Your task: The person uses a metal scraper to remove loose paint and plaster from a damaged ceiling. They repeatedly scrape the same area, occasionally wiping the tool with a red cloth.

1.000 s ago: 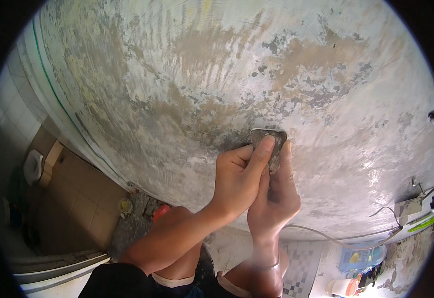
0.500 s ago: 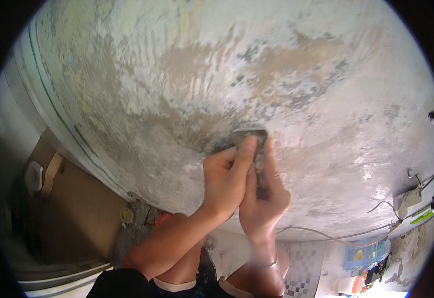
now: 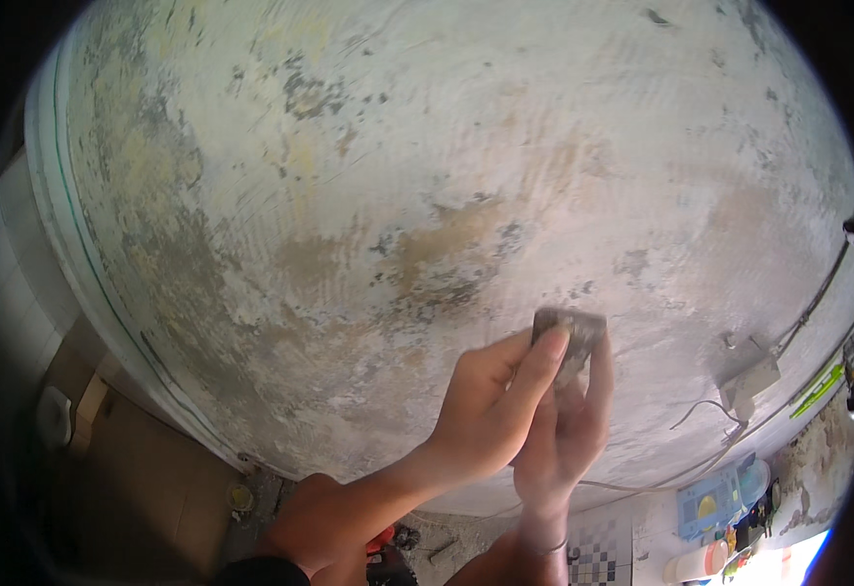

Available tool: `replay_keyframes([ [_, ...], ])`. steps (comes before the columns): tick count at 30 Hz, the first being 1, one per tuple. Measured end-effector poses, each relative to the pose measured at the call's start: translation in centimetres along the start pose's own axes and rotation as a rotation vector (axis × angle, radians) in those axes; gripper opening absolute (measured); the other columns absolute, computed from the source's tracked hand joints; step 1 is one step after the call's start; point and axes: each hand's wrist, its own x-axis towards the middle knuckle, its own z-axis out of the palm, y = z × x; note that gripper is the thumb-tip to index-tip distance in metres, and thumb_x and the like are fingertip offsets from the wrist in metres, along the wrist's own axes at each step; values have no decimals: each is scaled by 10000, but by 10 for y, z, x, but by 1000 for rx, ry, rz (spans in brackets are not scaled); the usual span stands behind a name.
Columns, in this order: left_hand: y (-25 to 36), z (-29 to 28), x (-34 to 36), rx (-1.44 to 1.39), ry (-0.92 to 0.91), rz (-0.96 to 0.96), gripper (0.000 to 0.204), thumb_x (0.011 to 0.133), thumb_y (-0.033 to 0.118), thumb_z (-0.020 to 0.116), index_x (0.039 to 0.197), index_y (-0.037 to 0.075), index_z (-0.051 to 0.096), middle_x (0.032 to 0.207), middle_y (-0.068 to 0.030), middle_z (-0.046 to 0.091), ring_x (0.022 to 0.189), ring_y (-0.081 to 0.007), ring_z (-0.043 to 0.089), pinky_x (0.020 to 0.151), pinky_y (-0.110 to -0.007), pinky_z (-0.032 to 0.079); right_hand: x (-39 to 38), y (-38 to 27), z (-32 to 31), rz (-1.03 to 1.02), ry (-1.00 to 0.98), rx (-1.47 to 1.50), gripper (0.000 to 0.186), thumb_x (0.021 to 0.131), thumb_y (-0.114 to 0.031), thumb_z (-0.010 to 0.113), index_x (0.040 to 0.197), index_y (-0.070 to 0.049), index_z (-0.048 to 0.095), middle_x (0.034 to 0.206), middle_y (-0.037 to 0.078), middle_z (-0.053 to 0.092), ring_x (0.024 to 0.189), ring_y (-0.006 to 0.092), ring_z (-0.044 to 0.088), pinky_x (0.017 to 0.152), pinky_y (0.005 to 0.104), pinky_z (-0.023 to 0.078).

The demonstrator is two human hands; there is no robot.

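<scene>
In front of me rises a wall (image 3: 427,156) of worn plaster, with whitish paint, brown bare patches and dark flaked spots. Both my hands grip one scraper with a flat, grey, squarish blade (image 3: 583,330), its edge pointing up the wall. My left hand (image 3: 486,410) is closed round it, thumb pressed on the blade's face. From the right, my right hand (image 3: 569,435) is closed on it too, one finger stretched along the blade's side. My hands hide most of the handle. Whether the blade's edge touches the wall I cannot tell.
A grey box (image 3: 747,379) with a loose cable (image 3: 652,485) is fixed low on the wall at right. Beyond it stand a blue plastic basket (image 3: 705,508) and a white container (image 3: 696,562). A brown door panel (image 3: 158,459) is at lower left.
Both hands have moved right with the scraper, away from the large brown patch. The view has shifted too, so the wall's patches sit lower and further left.
</scene>
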Motion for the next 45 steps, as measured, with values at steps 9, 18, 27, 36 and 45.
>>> replay_keyframes([
  [9,-25,6,6,115,119,-13,332,1082,274,530,1001,1,701,754,-4,674,665,-21,564,578,-208,443,-7,24,-9,125,75,-66,670,968,97,538,1580,-1,283,822,-10,539,649,10,440,548,171,352],
  [18,-20,14,22,194,100,-6,374,1069,274,567,808,19,650,626,72,524,572,8,401,474,-217,295,0,18,-18,126,100,-221,716,917,70,599,1574,-11,328,629,-53,387,570,12,351,493,190,307],
  [27,-16,28,26,81,145,-1,432,1076,270,554,695,66,541,635,105,435,620,10,335,514,-218,256,17,8,-19,82,153,-330,670,920,52,614,1550,-42,405,618,-36,376,567,16,342,498,184,310],
  [36,-19,31,20,-27,102,40,279,1079,201,529,846,50,564,720,86,467,658,10,355,549,-200,291,25,-2,-20,102,159,-345,664,926,34,626,1548,-40,407,620,-48,392,577,5,362,495,181,323],
  [45,-21,38,9,-41,195,170,350,1040,71,558,1351,-77,502,863,4,638,729,-3,527,626,-169,412,24,-4,-21,78,144,-323,657,928,6,643,1542,-33,413,620,-48,401,580,-1,379,484,184,329],
])
